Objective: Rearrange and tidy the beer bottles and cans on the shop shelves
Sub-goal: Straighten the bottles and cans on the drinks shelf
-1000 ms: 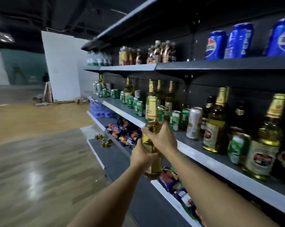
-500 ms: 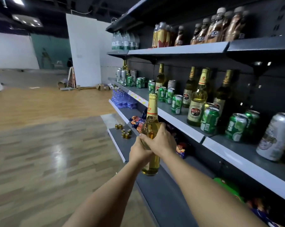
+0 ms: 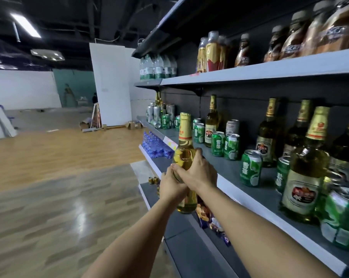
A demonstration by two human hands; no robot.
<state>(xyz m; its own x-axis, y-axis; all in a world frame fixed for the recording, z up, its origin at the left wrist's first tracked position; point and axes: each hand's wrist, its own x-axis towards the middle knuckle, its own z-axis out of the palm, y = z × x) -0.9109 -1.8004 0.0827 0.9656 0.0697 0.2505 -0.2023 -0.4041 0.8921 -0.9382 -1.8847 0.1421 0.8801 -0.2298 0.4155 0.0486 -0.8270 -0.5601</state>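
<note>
A golden beer bottle [image 3: 184, 153] with a gold foil neck stands upright in both my hands, just off the front edge of the middle shelf [image 3: 239, 194]. My left hand [image 3: 170, 187] grips its lower body from the left. My right hand [image 3: 197, 173] wraps its middle from the right. On that shelf stand green beer cans [image 3: 250, 168], silver cans [image 3: 156, 113] at the far end, and several dark and golden beer bottles [image 3: 304, 173] with gold necks.
The upper shelf [image 3: 249, 74] carries brown drink bottles and green water bottles [image 3: 157, 67]. Lower shelves hold blue water bottles [image 3: 153, 145], snack packets [image 3: 204, 214] and small cans [image 3: 153, 180]. To the left lies open wooden floor [image 3: 59, 197], with cartons and a white partition behind.
I have moved left along the shelving with the bottle in both hands. The far-end cans and bottles now appear closer; the blue cola cans have left the view.
</note>
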